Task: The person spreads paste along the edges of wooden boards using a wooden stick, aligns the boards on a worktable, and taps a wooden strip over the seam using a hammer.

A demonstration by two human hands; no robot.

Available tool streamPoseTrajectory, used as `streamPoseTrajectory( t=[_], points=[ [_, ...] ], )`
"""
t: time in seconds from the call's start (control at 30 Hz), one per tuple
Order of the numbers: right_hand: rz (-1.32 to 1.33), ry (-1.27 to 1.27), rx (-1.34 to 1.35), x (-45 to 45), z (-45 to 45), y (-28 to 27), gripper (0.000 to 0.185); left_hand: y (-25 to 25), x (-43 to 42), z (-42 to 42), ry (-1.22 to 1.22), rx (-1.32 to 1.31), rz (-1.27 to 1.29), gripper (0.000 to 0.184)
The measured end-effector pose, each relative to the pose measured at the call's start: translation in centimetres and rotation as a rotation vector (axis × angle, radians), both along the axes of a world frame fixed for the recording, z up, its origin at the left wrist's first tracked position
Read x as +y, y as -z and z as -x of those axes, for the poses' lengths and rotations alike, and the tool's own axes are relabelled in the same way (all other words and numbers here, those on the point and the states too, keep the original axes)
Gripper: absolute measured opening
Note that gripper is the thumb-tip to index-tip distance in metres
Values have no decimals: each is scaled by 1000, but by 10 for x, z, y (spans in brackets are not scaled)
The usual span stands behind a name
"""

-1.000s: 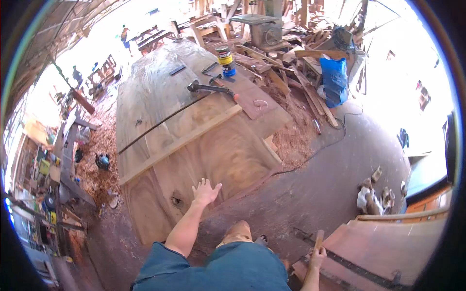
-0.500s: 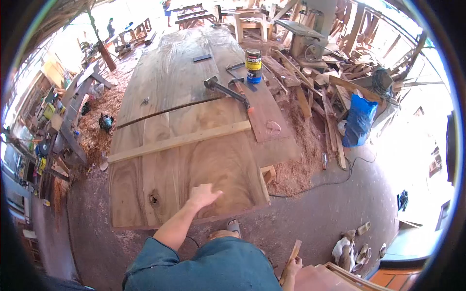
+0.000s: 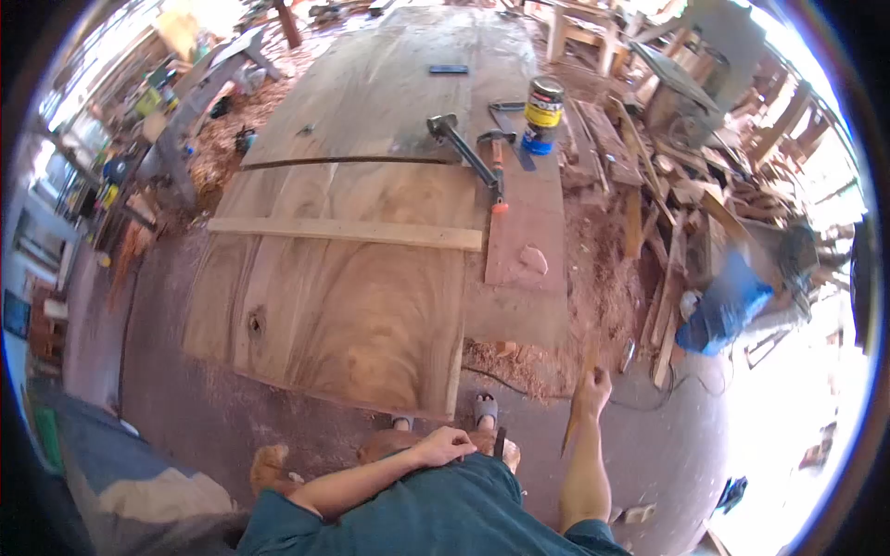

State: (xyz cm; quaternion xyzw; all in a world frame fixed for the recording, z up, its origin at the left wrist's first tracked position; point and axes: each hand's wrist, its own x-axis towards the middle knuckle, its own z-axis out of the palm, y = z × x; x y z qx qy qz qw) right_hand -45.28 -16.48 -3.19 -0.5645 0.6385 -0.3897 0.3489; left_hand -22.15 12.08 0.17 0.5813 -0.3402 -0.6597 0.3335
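My right hand (image 3: 598,389) is closed around a thin wooden strip (image 3: 577,424), which is held out to the right of my body and points down. My left hand (image 3: 445,447) is in front of my shirt with its fingers curled in, and I see nothing in it. Ahead of me lies a wide wooden panel (image 3: 371,315) with a dark knot. A pale batten (image 3: 343,232) lies across it. On a reddish board (image 3: 526,222) at the panel's right sits a pinkish smear (image 3: 532,259).
A clamp (image 3: 462,148), a hammer (image 3: 498,176) and stacked epoxy cans (image 3: 542,116) are near the panel's right side. Scrap wood (image 3: 686,195), a blue bag (image 3: 728,301) and a cable (image 3: 649,403) lie to the right. An animal's brown fur (image 3: 271,468) shows at lower left.
My left hand has left the panel and drawn back to my shirt. My right hand has swung up and forward with the wooden strip. My view has turned and tipped down.
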Motion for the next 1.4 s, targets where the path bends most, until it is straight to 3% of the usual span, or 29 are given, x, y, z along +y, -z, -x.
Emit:
streamPoseTrajectory(
  t=[0.1, 0.17, 0.2, 0.3, 0.37, 0.57, 0.67, 0.8, 0.9, 0.93, 1.0, 1.03, 1.13, 1.23, 1.4],
  points=[
    [96, -210, 93, -105, -43, -19, 22, 16, -26, 27, -245, 44, -47, 30],
    [146, -282, 171, -170, -71, -1, 24, 29, -42, 45, -434, 77, -63, 28],
    [148, -316, 164, -189, -91, -11, 25, 37, -49, 50, -598, 354, -209, 28],
    [152, -411, 181, -232, -143, -16, 29, 18, -73, 55, -887, 558, -398, 31],
    [184, -483, 249, -264, -171, -10, 30, 41, -81, 66, -964, 539, -376, 39],
    [172, -633, 366, -311, -238, -10, 30, 44, -110, 77, -1117, 512, -306, 45],
    [202, -726, 448, -354, -251, 32, 33, 46, -119, 80, -1144, 491, -287, 50],
    [297, -626, 532, -323, -265, -4, 41, 61, -133, 71, -1226, 510, -240, 58],
    [469, -901, 1, -292, -297, 11, 42, 84, -142, 64, -1296, 578, -180, 58],
    [400, -1005, 126, -252, -303, -29, 40, 91, -144, 61, -1317, 603, -154, 57],
    [384, -1159, 220, -213, -317, -46, 39, 85, -153, 60, -1336, 465, -177, 61],
    [442, -1213, 181, -208, -332, -20, 41, 79, -157, 58, -1344, 395, -187, 63],
    [532, -1332, 252, -181, -355, -14, 51, 57, -170, 52, -1489, 375, -221, 71],
    [446, -1339, 382, -161, -367, -23, 53, 43, -170, 44, -1574, 309, -75, 79],
    [528, -1309, 493, -147, -373, -34, 34, 67, -169, 42, -1573, 322, -104, 86]
  ],
)
